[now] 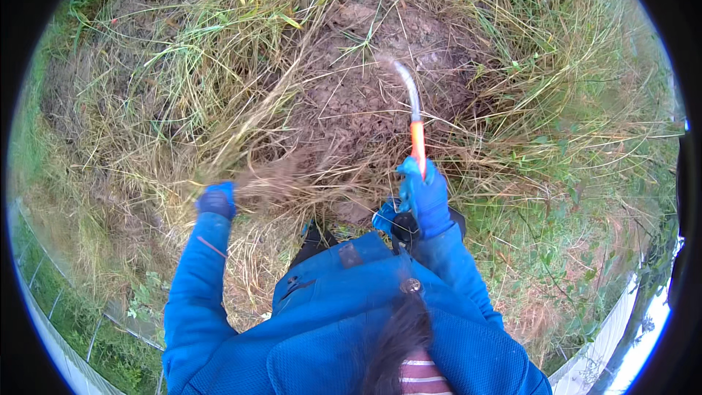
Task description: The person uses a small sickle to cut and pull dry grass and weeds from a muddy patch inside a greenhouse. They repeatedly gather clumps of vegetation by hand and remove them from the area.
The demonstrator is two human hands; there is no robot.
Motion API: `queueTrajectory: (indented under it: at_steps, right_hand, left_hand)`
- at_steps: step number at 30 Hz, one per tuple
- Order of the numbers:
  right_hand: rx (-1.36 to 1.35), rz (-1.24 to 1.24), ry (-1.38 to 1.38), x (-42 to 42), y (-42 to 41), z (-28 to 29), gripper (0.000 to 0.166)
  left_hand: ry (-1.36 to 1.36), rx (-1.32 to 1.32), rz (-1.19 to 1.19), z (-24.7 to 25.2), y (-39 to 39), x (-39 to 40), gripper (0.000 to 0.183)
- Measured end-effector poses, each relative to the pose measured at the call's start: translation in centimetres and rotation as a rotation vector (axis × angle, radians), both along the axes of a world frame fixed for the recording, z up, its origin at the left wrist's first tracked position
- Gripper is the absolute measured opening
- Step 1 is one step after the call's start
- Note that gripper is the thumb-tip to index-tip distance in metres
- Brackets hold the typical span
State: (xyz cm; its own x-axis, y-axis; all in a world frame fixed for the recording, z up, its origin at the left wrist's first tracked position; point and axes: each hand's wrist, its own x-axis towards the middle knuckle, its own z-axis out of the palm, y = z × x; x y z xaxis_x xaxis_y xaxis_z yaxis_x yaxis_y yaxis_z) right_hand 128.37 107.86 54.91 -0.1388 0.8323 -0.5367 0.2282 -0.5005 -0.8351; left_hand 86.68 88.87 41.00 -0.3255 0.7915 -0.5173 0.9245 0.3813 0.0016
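My right hand (pixel 430 200), in a blue glove, grips a sickle by its orange handle (pixel 418 140). The curved metal blade (pixel 410 88) points away from me over bare brown soil (pixel 351 104), its tip blurred. Off to the left, my left hand (pixel 216 200) is also gloved in blue and closed into a fist around a bunch of long dry grass (pixel 274 175). Those stalks spread to the right of the fist and are smeared by motion. The fingers of that fist are partly hidden.
Cut-looking grass (pixel 208 71) lies matted beyond my left hand. Taller grass (pixel 554 77) stands to the right, with leafy weeds (pixel 554 274) below it. My shoe (pixel 386 216) shows under my right hand. Pale sheeting (pixel 598 362) borders the lower right.
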Motion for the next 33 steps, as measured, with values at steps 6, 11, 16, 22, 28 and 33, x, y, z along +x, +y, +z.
queueTrajectory:
  at_steps: [6,11,16,22,28,33]
  right_hand:
    - [0.257,0.474,-0.472,1.5,4.0,0.9,0.036]
    - [0.262,0.63,-0.637,1.4,2.5,-0.4,0.038]
    - [0.42,0.526,-0.587,1.7,3.8,1.1,0.037]
    - [0.388,0.299,-0.522,1.5,10.5,4.9,0.033]
    - [0.363,0.084,-0.311,-2.6,16.4,2.2,0.031]
    - [0.49,0.174,-0.682,-3.9,15.5,-2.0,0.034]
  left_hand:
    - [0.533,-0.335,0.464,10.0,-21.5,-25.9,0.052]
    - [0.574,-0.187,0.509,8.3,-22.3,-24.0,0.077]
    - [0.268,-0.636,0.305,-0.3,-16.6,-16.3,0.052]
    - [-0.065,-0.436,0.071,4.7,-3.5,-8.9,0.038]
    - [-0.317,0.714,-0.446,12.6,16.9,6.7,0.033]
    - [0.032,0.888,-0.76,13.8,32.6,11.2,0.054]
